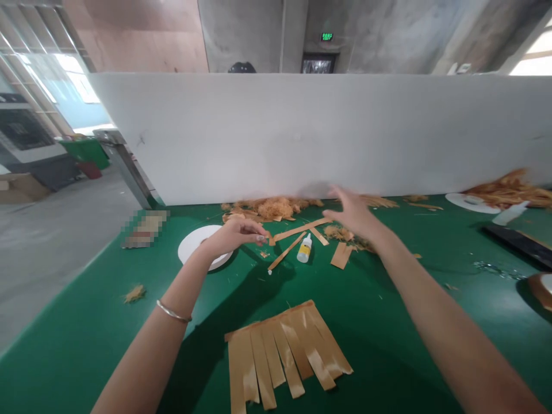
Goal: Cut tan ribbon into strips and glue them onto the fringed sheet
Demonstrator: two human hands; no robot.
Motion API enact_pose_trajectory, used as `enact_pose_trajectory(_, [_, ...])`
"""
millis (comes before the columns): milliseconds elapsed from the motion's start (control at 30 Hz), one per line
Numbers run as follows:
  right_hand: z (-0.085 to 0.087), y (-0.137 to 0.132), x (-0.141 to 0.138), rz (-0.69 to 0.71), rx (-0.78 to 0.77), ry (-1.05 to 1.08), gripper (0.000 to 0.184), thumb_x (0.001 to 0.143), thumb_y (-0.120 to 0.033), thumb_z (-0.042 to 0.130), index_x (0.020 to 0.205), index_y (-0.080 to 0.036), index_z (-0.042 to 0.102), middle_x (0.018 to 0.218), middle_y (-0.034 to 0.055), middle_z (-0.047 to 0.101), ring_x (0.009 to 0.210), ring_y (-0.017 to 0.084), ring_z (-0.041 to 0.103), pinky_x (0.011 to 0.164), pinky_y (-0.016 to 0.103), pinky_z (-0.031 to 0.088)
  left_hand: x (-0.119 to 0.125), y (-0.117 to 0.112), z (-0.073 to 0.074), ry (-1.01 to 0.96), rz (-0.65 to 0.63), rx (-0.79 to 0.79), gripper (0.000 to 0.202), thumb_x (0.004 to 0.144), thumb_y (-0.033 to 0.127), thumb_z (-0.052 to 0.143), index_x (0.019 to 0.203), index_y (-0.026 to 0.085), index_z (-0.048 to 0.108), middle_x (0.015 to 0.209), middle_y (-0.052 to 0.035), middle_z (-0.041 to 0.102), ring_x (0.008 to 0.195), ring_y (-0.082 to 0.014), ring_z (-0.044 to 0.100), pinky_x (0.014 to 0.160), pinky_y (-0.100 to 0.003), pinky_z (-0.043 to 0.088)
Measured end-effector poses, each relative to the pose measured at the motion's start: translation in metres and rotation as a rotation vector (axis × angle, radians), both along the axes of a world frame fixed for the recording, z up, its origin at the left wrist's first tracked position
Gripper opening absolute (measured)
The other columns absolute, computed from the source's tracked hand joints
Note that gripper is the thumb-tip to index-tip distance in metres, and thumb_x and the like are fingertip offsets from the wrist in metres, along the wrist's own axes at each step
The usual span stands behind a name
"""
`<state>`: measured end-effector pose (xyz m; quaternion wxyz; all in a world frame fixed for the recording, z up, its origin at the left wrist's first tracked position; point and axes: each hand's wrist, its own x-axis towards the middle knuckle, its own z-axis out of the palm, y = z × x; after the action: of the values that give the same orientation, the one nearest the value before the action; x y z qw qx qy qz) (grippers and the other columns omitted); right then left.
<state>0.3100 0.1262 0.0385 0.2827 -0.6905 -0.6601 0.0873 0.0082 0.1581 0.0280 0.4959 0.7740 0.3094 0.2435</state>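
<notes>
My left hand [235,234] reaches over the green table [86,333], fingers pinched on a small tan scrap [271,238], beside a white disc [196,244]. My right hand [351,211] hovers further back with fingers spread, holding nothing, just above loose tan strips [302,229] and a small white glue bottle with a yellow label [305,248]. A fan of several tan strips joined along one edge [284,351] lies flat near me, between my forearms. A silver bangle [173,312] circles my left wrist.
A white partition wall [328,138] closes the table's far side, with a heap of tan shavings [269,208] at its foot. At the right lie more shavings on a white plate [474,202], another bottle [509,214], a dark bar [517,242]. The table edge drops off at left.
</notes>
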Motion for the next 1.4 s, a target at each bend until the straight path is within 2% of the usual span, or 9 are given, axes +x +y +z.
enact_pose_trajectory(33, [-0.004,-0.008,-0.017,0.2,-0.086,0.111,0.064,0.081,-0.034,0.055,0.139,-0.03,0.031,0.127,0.0079,0.054,0.119,0.031,0.045,0.096,0.048,0.035,0.001,-0.001,0.0,0.008,-0.006,-0.003,0.019,0.073,0.029,0.068,0.084,0.015,0.069,0.088,-0.0079,0.069,0.082,-0.0177,0.065,0.077,-0.031,0.05])
enact_pose_trajectory(100, [-0.013,-0.02,-0.047,0.4,-0.189,0.353,0.068,0.081,-0.036,0.055,0.141,-0.032,0.025,0.102,0.0053,0.068,0.099,0.029,0.059,0.085,0.046,0.044,0.001,-0.002,-0.002,0.02,-0.02,-0.015,0.019,0.073,0.029,0.068,0.085,0.015,0.068,0.087,-0.0072,0.069,0.081,-0.0172,0.065,0.076,-0.031,0.051])
enact_pose_trajectory(233, [-0.028,-0.03,-0.083,0.684,-0.331,0.711,0.076,0.079,-0.028,0.057,0.144,-0.033,0.018,0.102,0.0033,0.069,0.104,0.027,0.058,0.088,0.045,0.043,0.0,0.0,-0.006,0.043,-0.033,-0.033,0.015,0.072,0.025,0.068,0.085,0.016,0.067,0.079,-0.0043,0.069,0.074,-0.0155,0.065,0.073,-0.03,0.051])
enact_pose_trajectory(433, [-0.041,-0.029,-0.094,0.77,-0.548,1.051,0.085,0.075,-0.016,0.058,0.144,-0.034,0.012,0.118,0.0026,0.061,0.119,0.022,0.049,0.094,0.041,0.042,0.0,0.002,-0.01,0.082,-0.028,-0.038,0.015,0.072,0.018,0.067,0.086,0.016,0.069,0.073,-0.003,0.07,0.07,-0.0162,0.067,0.072,-0.029,0.052])
enact_pose_trajectory(600, [-0.047,-0.032,-0.099,0.879,-0.546,1.183,0.086,0.075,-0.014,0.054,0.143,-0.039,0.009,0.142,-0.0005,0.038,0.123,0.021,0.043,0.089,0.036,0.046,0.002,0.001,-0.015,0.056,-0.027,-0.069,0.032,0.074,0.02,0.066,0.107,0.018,0.064,0.087,-0.0055,0.071,0.079,-0.0179,0.068,0.078,-0.032,0.052])
enact_pose_trajectory(733, [-0.052,-0.034,-0.108,0.831,-0.459,1.025,0.083,0.07,-0.013,0.056,0.14,-0.042,0.022,0.149,-0.0071,0.019,0.132,0.022,0.029,0.093,0.034,0.042,0.003,0.0,-0.017,-0.011,-0.026,-0.122,0.038,0.073,0.019,0.067,0.111,0.019,0.062,0.091,-0.0055,0.07,0.083,-0.0179,0.067,0.083,-0.035,0.051])
enact_pose_trajectory(1033, [-0.063,-0.03,-0.112,0.7,-0.445,0.901,0.08,0.064,-0.016,0.057,0.139,-0.034,0.033,0.149,-0.0061,0.022,0.13,0.027,0.03,0.101,0.041,0.034,0.008,-0.002,-0.024,-0.039,-0.049,-0.112,0.037,0.074,0.018,0.067,0.11,0.019,0.059,0.105,-0.0077,0.064,0.081,-0.0174,0.068,0.082,-0.036,0.052])
enact_pose_trajectory(1267, [-0.061,-0.025,-0.108,0.665,-0.342,0.832,0.077,0.063,-0.015,0.05,0.137,-0.035,0.037,0.146,-0.0099,0.029,0.135,0.024,0.022,0.103,0.041,0.033,0.002,0.009,-0.032,0.068,0.07,0.144,0.04,0.074,0.013,0.062,0.113,0.019,0.054,0.119,-0.0111,0.057,0.092,-0.0186,0.064,0.077,-0.033,0.054])
enact_pose_trajectory(1400, [-0.059,-0.02,-0.1,0.578,-0.315,0.782,0.077,0.065,-0.012,0.046,0.138,-0.034,0.035,0.145,-0.006,0.031,0.134,0.022,0.024,0.105,0.044,0.028,-0.004,0.018,-0.042,0.214,0.17,0.26,0.036,0.073,0.009,0.059,0.108,0.017,0.056,0.099,-0.0086,0.065,0.087,-0.0198,0.065,0.074,-0.033,0.053])
